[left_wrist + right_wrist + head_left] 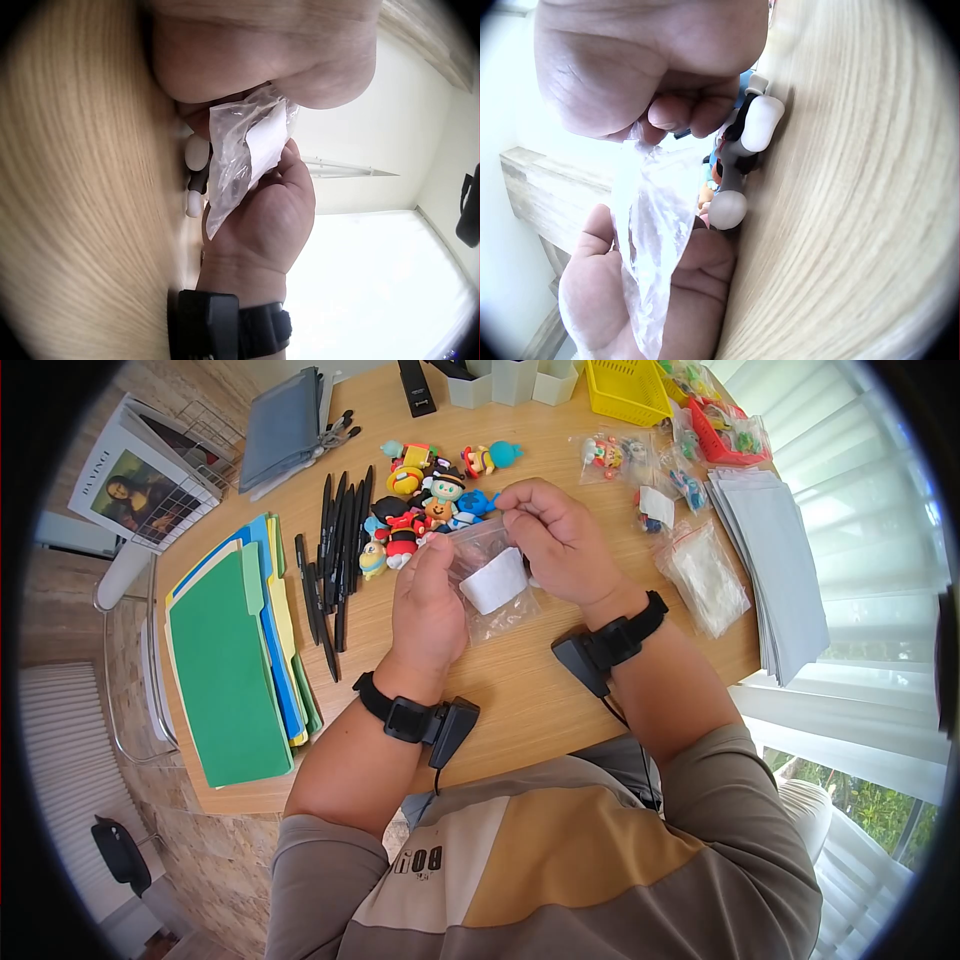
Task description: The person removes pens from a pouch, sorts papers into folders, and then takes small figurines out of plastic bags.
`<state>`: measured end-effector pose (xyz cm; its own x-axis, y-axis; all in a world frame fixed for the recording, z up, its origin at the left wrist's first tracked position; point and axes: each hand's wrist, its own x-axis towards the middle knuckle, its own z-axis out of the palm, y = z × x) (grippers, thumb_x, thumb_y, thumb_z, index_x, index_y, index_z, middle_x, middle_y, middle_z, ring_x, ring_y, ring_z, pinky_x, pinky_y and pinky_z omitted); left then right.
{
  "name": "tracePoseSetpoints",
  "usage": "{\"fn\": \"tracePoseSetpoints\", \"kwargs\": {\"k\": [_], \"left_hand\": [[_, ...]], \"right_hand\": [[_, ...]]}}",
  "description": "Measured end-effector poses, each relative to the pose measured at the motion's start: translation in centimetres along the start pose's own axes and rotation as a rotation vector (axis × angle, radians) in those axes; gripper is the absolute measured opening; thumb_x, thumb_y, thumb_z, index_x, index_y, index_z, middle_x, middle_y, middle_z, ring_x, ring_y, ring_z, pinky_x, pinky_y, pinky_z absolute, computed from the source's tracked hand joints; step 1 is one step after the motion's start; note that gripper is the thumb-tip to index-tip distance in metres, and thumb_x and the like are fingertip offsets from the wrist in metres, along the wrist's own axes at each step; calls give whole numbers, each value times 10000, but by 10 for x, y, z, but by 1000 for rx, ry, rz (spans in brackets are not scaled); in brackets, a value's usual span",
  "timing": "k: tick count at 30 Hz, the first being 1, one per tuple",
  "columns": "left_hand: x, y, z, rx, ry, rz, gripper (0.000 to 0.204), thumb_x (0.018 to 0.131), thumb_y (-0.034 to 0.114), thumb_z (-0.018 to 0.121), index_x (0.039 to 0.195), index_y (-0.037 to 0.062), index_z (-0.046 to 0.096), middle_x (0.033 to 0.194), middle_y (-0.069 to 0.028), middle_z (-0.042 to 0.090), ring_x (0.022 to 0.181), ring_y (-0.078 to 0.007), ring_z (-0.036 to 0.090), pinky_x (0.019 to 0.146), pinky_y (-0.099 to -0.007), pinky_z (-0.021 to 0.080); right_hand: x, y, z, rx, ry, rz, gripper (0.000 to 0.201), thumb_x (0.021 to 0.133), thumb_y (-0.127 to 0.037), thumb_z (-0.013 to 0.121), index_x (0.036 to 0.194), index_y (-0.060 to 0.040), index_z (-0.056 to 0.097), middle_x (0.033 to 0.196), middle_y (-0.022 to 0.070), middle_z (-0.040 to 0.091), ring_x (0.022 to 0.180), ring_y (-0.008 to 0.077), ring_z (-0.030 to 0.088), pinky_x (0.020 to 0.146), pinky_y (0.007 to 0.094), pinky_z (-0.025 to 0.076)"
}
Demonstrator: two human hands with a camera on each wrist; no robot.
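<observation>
A clear plastic zip bag (490, 624) with a white paper piece (495, 581) showing on it is between my two hands over the table. My left hand (431, 598) holds its upper left edge, thumb on the near side. At the upper right corner, the curled fingers of my right hand (562, 542) pinch the plastic. The right wrist view shows the bag (654, 232) hanging from those fingertips, with the left palm beside it. Just beyond the bag lies a pile of small toy figures (440, 510), including a black and red one (402, 540).
Black pens (345, 550) and coloured folders (225, 660) lie to the left. At the right are bagged toys (605, 453), a stack of clear bags (705, 575) and grey envelopes (775, 575). Yellow (625, 390) and red baskets (725, 445) stand at the back.
</observation>
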<state>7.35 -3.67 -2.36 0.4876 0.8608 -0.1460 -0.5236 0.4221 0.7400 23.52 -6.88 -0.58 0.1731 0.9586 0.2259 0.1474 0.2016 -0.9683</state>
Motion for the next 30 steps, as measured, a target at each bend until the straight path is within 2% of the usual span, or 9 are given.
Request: {"fn": "tracePoseSetpoints", "kwargs": {"k": [11, 30], "left_hand": [[-1, 2, 2, -2, -14, 5, 341, 1005, 305, 478, 972, 12, 650, 951, -89, 684, 869, -159, 630, 821, -305, 490], [0, 1, 0, -11, -21, 7, 325, 997, 274, 481, 1009, -4, 649, 970, -94, 686, 890, -165, 637, 835, -308, 494]], "right_hand": [[0, 1, 0, -12, 1, -2, 152, 923, -75, 531, 1042, -14, 604, 834, 80, 687, 768, 129, 657, 682, 280, 522], [0, 1, 0, -23, -1, -12, 148, 919, -80, 534, 1032, -16, 605, 829, 78, 678, 771, 139, 665, 681, 284, 524]]}}
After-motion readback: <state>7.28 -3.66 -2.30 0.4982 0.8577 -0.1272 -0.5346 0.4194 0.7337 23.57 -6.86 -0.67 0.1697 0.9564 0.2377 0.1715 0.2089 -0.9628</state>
